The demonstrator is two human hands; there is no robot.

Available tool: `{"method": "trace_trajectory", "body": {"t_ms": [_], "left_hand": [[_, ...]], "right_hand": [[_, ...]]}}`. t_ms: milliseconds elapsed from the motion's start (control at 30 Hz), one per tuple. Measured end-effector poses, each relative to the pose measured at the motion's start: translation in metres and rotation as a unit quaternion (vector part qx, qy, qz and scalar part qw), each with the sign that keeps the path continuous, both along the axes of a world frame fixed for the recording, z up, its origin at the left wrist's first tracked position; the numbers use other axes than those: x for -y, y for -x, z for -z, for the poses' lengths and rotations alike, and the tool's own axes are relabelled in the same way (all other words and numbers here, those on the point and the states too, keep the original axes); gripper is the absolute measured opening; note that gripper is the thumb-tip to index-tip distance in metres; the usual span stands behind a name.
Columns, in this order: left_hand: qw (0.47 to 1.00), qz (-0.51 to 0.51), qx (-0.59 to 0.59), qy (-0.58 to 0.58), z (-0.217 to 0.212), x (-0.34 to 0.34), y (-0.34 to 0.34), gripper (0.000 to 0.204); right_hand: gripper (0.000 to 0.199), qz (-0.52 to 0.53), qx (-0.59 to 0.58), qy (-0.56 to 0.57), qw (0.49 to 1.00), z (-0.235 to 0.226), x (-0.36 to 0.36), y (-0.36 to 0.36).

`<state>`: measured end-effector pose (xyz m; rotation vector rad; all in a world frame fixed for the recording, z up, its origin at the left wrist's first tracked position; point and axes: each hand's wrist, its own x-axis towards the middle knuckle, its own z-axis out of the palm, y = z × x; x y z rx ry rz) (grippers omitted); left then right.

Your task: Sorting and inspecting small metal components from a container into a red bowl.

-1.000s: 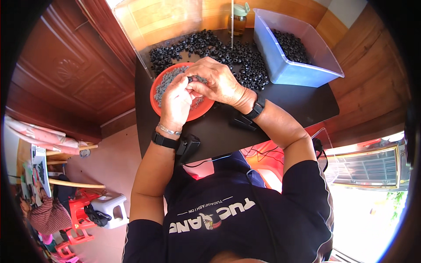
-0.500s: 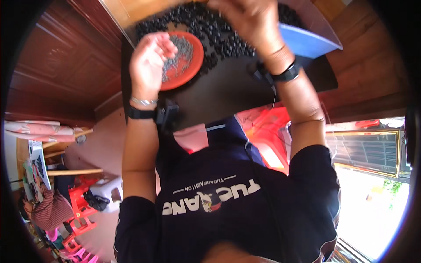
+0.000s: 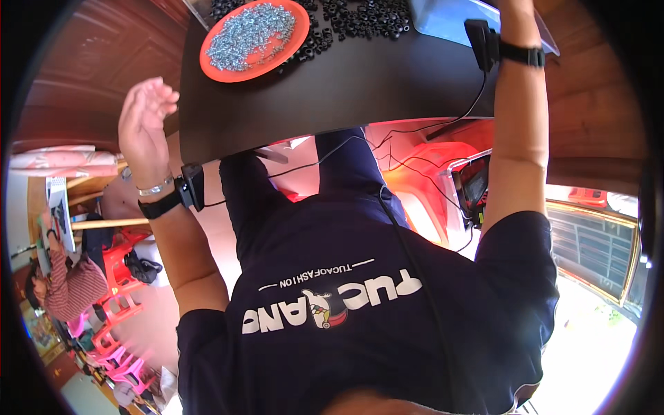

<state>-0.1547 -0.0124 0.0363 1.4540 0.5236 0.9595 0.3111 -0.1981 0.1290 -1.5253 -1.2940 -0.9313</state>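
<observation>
My left hand [image 3: 145,117] hangs in the air past the left end of the dark table [image 3: 332,86], its fingers loosely bent and nothing visible in them. Right of it, on the table, an orange-red round plate [image 3: 250,75] bears a heap of small silvery metal pieces [image 3: 252,34]. Many small black ring-like parts [image 3: 370,19] are spread beside and behind this plate. My right forearm [image 3: 522,117] reaches up past the blue bin [image 3: 449,22] at the far right. The picture's upper edge cuts off my right hand, so its fingers are hidden.
Thin black cables [image 3: 387,131] run across my lap from devices strapped to both wrists. A red plastic stool [image 3: 425,180] stands below the table. Over at the left, another person in a striped top [image 3: 83,287] sits near red and pink stools [image 3: 121,311].
My left hand has left the plate and moved left, off the table. My right hand has gone from above the black parts to the far right, out of the picture. The view has shifted.
</observation>
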Motion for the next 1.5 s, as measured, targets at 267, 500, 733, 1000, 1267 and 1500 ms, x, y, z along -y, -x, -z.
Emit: {"method": "trace_trajectory", "body": {"t_ms": [267, 500, 733, 1000, 1267, 1500], "left_hand": [[0.95, -0.226, -0.192, -0.101, 0.068, 0.015, 0.022, 0.027], [0.882, -0.29, -0.316, -0.193, 0.078, 0.021, -0.003, 0.031], [0.822, -0.315, -0.387, -0.273, 0.089, 0.015, 0.001, 0.039], [0.831, -0.277, -0.425, -0.23, 0.084, 0.024, -0.002, 0.044], [0.836, -0.258, -0.443, -0.197, 0.078, 0.019, -0.004, 0.046], [0.829, -0.259, -0.449, -0.212, 0.081, 0.016, -0.004, 0.046]], "right_hand": [[0.01, -0.184, -0.207, -0.089, 0.957, 0.025, 0.029, 0.07], [0.006, -0.13, -0.096, -0.039, 0.986, 0.055, -0.001, 0.11], [0.003, -0.231, -0.038, -0.006, 0.972, 0.064, -0.015, 0.123], [0.004, -0.256, -0.057, 0.019, 0.965, 0.079, -0.017, 0.113], [0.005, -0.255, -0.078, 0.028, 0.963, 0.085, -0.028, 0.105], [0.006, -0.226, -0.071, 0.041, 0.971, 0.092, -0.029, 0.1]]}}
